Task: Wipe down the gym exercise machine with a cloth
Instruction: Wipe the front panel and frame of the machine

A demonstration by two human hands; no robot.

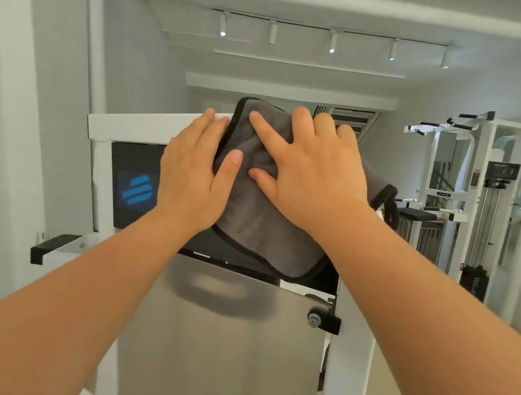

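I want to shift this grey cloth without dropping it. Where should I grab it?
Likely the cloth's lower corner, pinched from below: it hangs free in front of the machine, while the upper part lies pressed under the right hand.

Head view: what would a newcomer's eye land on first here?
Two bare hands in the centre: the right hand presses a grey, black-edged cloth draped over the machine's white top bar, the left hand laid beside it, thumb on the cloth. Left of them a black panel shows a blue logo; a white multi-gym stands far right.
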